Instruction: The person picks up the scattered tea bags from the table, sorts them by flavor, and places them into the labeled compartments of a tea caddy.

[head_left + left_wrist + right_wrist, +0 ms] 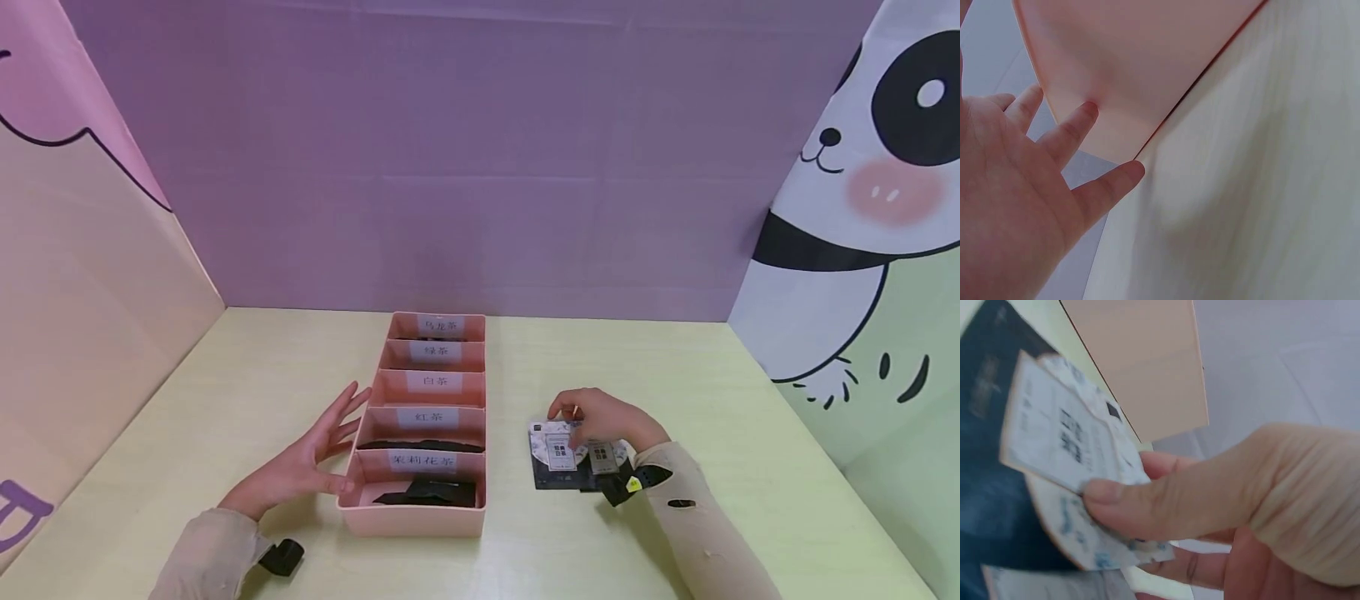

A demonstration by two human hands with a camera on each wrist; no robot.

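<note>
My right hand pinches a black-and-white tea sachet at its white end, thumb on top and fingers underneath. In the right wrist view the sachet appears tilted, its white label facing up. A second, similar sachet lies partly behind it, close to the wrist. At the left, my left hand spreads its fingers along the side of a long pink divided box. The left wrist view has the fingertips against the box's side wall.
The box has several labelled compartments in a row. Black sachets lie in the nearest one, with another dark edge in the compartment behind. A purple backdrop and printed side panels enclose the pale table.
</note>
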